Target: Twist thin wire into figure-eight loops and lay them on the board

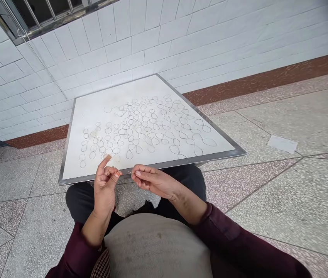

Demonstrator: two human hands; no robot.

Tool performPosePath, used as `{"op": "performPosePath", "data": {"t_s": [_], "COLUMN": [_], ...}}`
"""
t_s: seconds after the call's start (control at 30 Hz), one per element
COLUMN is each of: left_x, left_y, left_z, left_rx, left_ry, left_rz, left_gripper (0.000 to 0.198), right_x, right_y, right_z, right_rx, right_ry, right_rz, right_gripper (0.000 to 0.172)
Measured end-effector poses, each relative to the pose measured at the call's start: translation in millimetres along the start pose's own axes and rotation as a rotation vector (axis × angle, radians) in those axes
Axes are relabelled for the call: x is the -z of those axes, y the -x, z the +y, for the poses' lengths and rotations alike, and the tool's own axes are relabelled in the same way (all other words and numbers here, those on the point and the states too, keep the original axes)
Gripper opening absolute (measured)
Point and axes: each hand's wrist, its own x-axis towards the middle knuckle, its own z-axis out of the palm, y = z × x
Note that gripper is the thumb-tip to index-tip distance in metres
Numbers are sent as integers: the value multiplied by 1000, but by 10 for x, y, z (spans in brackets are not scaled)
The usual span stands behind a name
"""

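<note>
My left hand (105,185) pinches a thin wire (112,168) between thumb and index finger, just above the table's near edge; part of it seems to curve behind the fingers. Beside it, my right hand (154,179) is closed with a thin, light-coloured wire end (129,172) poking out toward the left hand. A small gap separates the fingertips of the two hands. Beyond them, many thin dark figure-eight loops (135,150) lie across the white board (85,110). Whether the two held ends belong to one wire cannot be made out.
A grey metal rim (216,155) edges the board, close over my knees. The white tiled wall (141,42) stands behind it, with a barred window (48,13) at upper left. A white paper (282,144) lies on the speckled floor (268,200) to the right.
</note>
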Motion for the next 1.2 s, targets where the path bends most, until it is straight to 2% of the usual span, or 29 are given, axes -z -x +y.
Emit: {"op": "performPosePath", "data": {"t_s": [0.13, 0.33, 0.47, 0.57, 0.67, 0.87, 1.03, 1.2], "left_x": [12, 32, 34, 37, 48, 77, 62, 64], "left_y": [15, 38, 34, 20, 10, 18, 11, -1], "left_z": [24, 24, -7, -11, -5, -23, -18, -17], "left_rx": [5, 28, 58, 55, 37, 46, 38, 7], "left_ry": [-23, -85, -83, -89, -73, -91, -89, -141], "left_rz": [-34, -64, -63, -36, -13, -12, -27, -2], "left_gripper": [55, 54, 54, 55, 55, 55, 58, 56], "right_x": [77, 113, 88, 51, 18, 36, 21, -5], "right_y": [14, 109, 144, 128, 102, 92, 78, 61], "right_z": [-29, -172, -161, -80, -11, -4, 4, 37], "right_rx": [8, 108, 337, 516, 585, 591, 459, 346], "right_ry": [182, 771, 1195, 1395, 1452, 1499, 1273, 1032], "right_rz": [-20, 3, 95, 201, 230, 176, 189, 204], "right_gripper": [31, 24, 27, 29, 29, 28, 18, 22]}}
